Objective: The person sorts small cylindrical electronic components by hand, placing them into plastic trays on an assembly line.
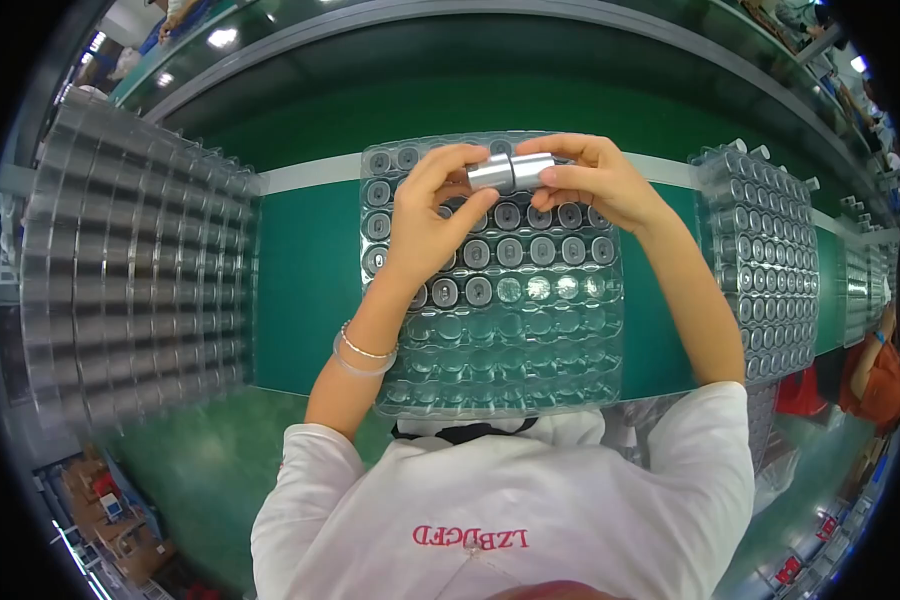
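Observation:
Over the far half of a clear plastic tray [570,400], I hold a shiny silver metal cylinder [492,174] sideways in both hands. A dark seam runs across its middle; I cannot tell whether it is one piece or two pieces end to end. My left hand [435,205] grips its left end between thumb and fingers. My right hand [605,185] is closed round the right end. Below them, rows of upright round metal parts [508,250] with dark tops fill the tray's far cups. Nearer me, the tray's see-through cups show the green surface.
A tall stack of clear trays [140,260] stands at the left. Another tray [760,250] with metal parts sits at the right on the green work surface [310,260]. A grey rail [450,25] curves along the far side. A person in orange [875,380] is at the right edge.

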`<state>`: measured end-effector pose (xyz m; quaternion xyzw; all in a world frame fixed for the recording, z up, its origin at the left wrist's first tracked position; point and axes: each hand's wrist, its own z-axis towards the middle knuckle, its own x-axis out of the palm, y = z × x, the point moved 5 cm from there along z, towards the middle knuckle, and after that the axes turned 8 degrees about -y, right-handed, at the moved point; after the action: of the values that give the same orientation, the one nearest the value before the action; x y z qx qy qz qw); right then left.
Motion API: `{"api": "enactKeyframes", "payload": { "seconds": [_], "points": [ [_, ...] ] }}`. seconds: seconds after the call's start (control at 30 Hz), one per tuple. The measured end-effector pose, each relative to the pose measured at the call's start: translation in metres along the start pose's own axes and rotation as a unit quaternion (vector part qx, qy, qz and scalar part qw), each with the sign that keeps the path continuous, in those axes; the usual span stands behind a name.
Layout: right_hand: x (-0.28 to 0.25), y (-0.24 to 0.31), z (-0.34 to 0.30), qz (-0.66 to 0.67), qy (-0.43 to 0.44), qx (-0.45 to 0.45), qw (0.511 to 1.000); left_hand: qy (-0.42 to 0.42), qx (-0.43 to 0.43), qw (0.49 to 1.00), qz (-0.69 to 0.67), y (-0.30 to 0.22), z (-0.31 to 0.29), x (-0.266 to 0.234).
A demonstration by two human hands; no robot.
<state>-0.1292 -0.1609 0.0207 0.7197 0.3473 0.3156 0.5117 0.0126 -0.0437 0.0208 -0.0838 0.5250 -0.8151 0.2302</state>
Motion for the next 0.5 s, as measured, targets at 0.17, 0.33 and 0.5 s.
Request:
{"api": "enactKeyframes", "payload": {
  "seconds": [0.17,0.33,0.5],
  "points": [
    [0.003,0.0,-0.022,0.07,-0.095,-0.127,0.985,-0.038,-0.061,0.996,-0.051,-0.003,-0.008,0.006],
    [0.004,-0.034,-0.033,0.105,-0.164,-0.185,0.963,-0.004,-0.132,0.985,-0.114,-0.002,-0.006,0.007],
    [0.004,-0.042,-0.041,0.14,-0.176,-0.242,0.944,0.055,-0.152,0.982,-0.101,0.002,-0.007,0.012]
  ]
}}
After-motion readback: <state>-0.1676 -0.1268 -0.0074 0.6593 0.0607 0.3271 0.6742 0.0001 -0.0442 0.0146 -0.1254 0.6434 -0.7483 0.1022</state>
